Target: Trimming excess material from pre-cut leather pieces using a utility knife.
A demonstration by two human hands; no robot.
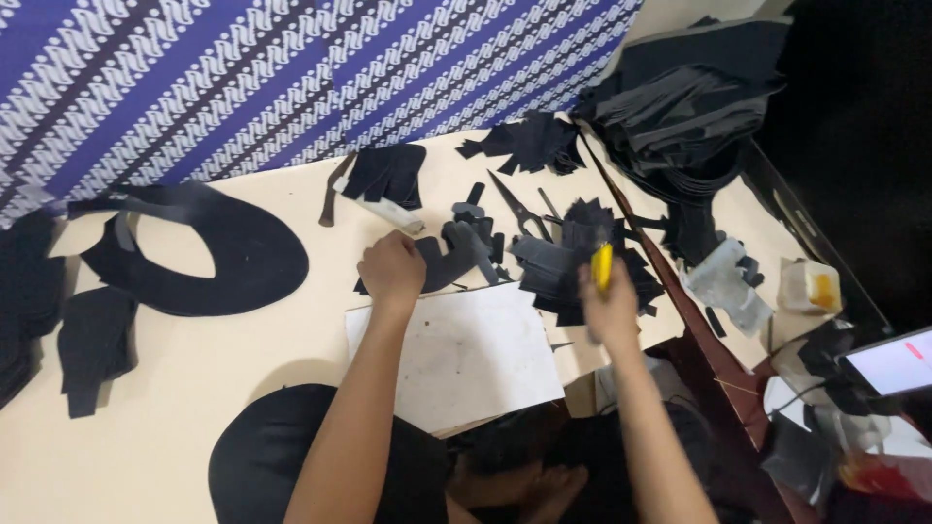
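left hand (391,269) fisted on black cut piece (445,264); right hand (609,309) at three o'clock, grip closed around yellow cutter (603,265).

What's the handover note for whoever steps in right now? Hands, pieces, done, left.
Left hand: closed fist pressing a black cut piece beside the white sheet.
Right hand: grip shut on a yellow tool, over a pile of black scraps.
Scissors lie unused behind.
Done: many black pieces cut, stacked top right.
Left: large curved black pieces at left lie untouched.
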